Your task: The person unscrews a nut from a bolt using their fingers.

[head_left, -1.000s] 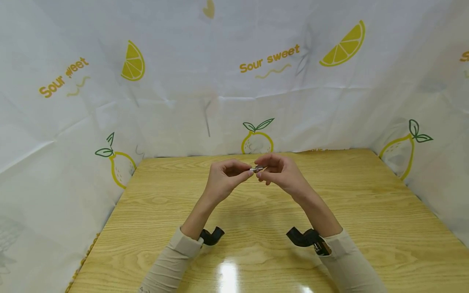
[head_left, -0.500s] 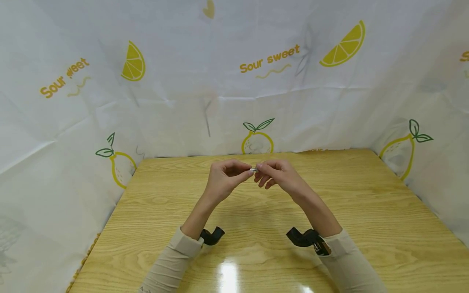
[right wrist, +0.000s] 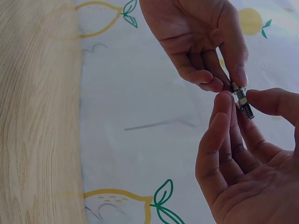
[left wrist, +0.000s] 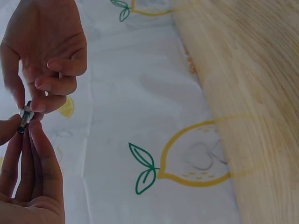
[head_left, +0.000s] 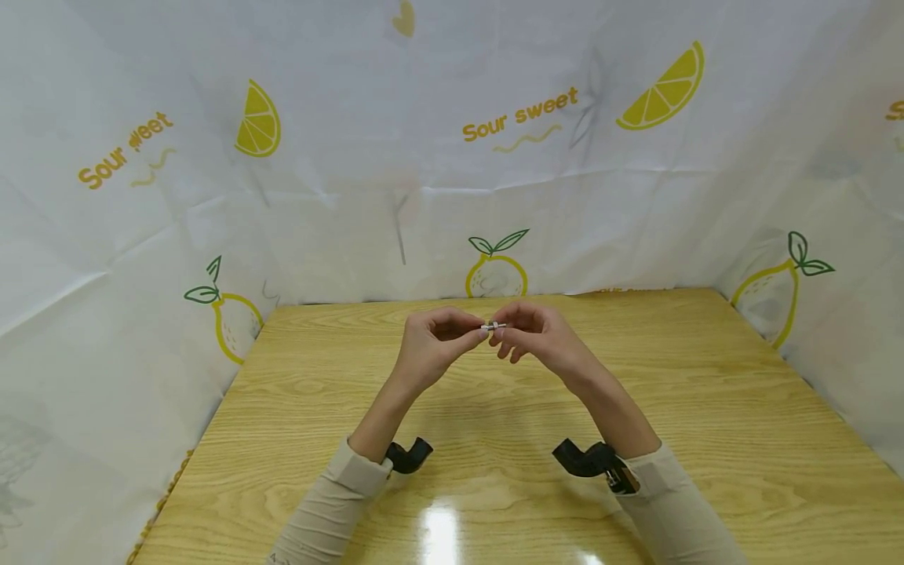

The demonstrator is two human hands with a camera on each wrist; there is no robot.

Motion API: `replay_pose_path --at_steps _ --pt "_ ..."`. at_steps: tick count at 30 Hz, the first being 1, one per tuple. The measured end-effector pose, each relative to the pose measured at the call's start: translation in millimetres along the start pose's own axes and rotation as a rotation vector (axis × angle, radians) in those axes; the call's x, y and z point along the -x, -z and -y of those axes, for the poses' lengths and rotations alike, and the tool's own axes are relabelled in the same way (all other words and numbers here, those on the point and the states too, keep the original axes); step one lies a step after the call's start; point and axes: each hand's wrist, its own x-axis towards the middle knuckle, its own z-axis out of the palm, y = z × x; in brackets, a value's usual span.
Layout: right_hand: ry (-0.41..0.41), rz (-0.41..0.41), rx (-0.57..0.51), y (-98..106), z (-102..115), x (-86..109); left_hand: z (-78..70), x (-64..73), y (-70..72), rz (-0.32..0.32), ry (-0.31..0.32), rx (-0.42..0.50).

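A small metal threaded bolt (right wrist: 248, 111) is held level between the two hands above the table, with a hex nut (right wrist: 242, 101) partway along it. My left hand (head_left: 432, 345) pinches one end of the bolt between thumb and fingertips, hiding that end. From the other side, my right hand (head_left: 540, 336) has its thumb and index fingertip at the nut, one on each side. The bolt's free threaded end sticks out between the right fingers. In the left wrist view the metal piece (left wrist: 26, 114) is small and partly covered by fingertips.
A wood-grain table (head_left: 466, 439) lies beneath both hands. White cloth (head_left: 339, 235) printed with lemons hangs behind and on both sides. Each wrist carries a black curved mount (head_left: 410, 455) by the sleeve cuff.
The right thumb and index finger rolled over the nut, covering it half a second ago, then came back so the bolt shows again. The left hand kept its place and its pinch.
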Motion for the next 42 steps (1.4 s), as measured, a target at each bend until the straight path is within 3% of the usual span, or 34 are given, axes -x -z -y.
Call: replay_pose_path --at_steps 9,18,26,42 --pt "0.003 -0.023 -0.005 1.6 0.9 -0.2 -0.5 0.0 0.0 -0.001 0.001 -0.005" --pt "-0.143 -0.097 0.054 2.5 2.3 -2.5 0.8 -0.3 -0.3 0.000 -0.003 -0.017" --pt "-0.180 -0.044 0.059 0.5 3.5 -3.6 1.3 -0.4 -0.6 0.009 -0.006 -0.023" --pt "-0.053 -0.012 -0.027 2.1 0.2 -0.2 1.4 0.0 -0.4 0.005 -0.010 -0.012"
